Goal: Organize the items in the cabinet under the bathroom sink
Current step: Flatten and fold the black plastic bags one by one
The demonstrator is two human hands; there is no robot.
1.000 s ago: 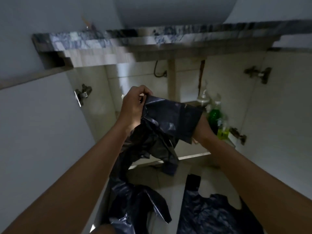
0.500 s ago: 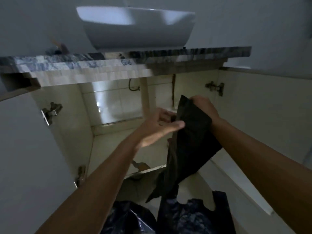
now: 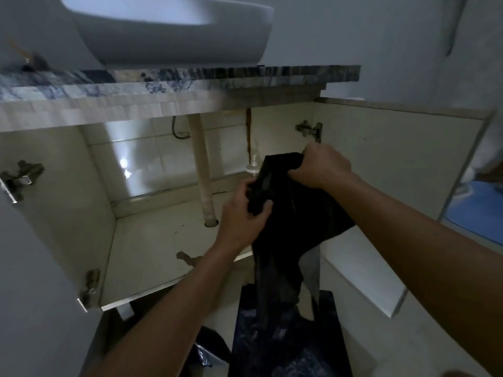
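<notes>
A black plastic bag (image 3: 296,221) hangs in front of the open cabinet under the sink, held by both hands. My right hand (image 3: 322,165) grips its top edge. My left hand (image 3: 242,216) pinches a bunched fold of it lower down on its left side. The bag's lower part trails down toward more black bags (image 3: 288,336) lying on the floor. The cabinet floor (image 3: 152,248) is bare on the left. The top of a clear pump bottle (image 3: 254,164) shows just behind the held bag.
A white drain pipe (image 3: 202,175) runs down into the cabinet floor. Both cabinet doors stand open, the right door (image 3: 394,164) close to my right arm. A white basin (image 3: 174,31) sits on the marble counter (image 3: 190,77) above. A shiny bag (image 3: 209,352) lies on the floor.
My left hand has closed on a fold of the bag, where before it lay flat and open against it. The view has shifted slightly; the bag stays held up in front of the cabinet.
</notes>
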